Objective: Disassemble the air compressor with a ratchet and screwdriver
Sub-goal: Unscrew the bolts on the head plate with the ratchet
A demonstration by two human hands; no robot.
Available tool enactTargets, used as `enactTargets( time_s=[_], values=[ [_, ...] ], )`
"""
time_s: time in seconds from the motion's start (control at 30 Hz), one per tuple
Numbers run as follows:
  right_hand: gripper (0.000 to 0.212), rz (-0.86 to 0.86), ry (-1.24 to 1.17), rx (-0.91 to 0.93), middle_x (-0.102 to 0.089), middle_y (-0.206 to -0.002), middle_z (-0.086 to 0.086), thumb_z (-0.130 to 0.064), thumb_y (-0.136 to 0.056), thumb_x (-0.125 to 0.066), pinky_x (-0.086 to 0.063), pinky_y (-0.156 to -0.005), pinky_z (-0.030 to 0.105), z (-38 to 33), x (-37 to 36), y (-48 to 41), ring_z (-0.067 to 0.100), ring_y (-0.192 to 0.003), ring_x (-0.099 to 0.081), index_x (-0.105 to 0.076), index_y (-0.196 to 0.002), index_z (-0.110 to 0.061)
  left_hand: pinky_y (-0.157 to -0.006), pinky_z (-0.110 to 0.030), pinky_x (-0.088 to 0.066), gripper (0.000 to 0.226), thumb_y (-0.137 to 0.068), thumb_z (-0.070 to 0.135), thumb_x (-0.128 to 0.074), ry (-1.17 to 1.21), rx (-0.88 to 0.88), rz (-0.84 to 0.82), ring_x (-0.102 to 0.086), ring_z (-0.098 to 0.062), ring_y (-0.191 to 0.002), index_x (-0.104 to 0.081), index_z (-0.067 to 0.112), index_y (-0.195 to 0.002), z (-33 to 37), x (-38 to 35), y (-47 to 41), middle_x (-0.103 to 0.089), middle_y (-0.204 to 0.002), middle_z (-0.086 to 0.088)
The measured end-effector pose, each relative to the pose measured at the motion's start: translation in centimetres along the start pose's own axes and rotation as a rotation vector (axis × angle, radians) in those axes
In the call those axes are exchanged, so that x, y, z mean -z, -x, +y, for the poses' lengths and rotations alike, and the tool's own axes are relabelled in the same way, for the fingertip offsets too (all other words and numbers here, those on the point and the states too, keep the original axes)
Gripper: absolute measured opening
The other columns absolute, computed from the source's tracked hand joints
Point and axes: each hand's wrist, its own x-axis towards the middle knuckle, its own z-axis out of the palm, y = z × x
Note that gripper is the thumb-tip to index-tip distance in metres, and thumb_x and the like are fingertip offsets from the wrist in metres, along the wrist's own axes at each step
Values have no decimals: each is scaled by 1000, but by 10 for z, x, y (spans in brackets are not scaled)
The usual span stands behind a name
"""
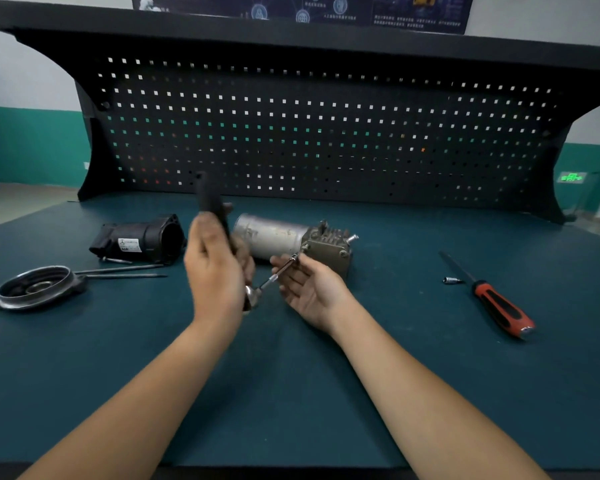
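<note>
Left hand [215,271] gripping ratchet [210,202] handle, right hand [312,289] pinching its shaft at compressor [274,233]

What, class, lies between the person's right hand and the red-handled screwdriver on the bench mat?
Nothing blocks the way: only bare mat lies between the right hand and the handle of the screwdriver. A small metal socket lies close beside its shaft, on the hand's side. The fingers hold the extension of the ratchet.

Silver compressor [274,235] lies sideways; ratchet [212,202] upright; screwdriver [496,303] apart
</note>
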Motion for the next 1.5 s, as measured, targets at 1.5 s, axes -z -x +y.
enactTargets(
  time_s=[1.5],
  values=[
    [17,185,-127,-39,-67,-53,-6,-26,-92,-54,-40,-59,18,-13,-4,-10,6,-68,-56,-59,-78,-18,-40,-11,-26,19,-91,37,-30,-199,-397,-424,-33,3,-37,-45,27,-85,-3,10,5,-45,-46,16]
  ],
)
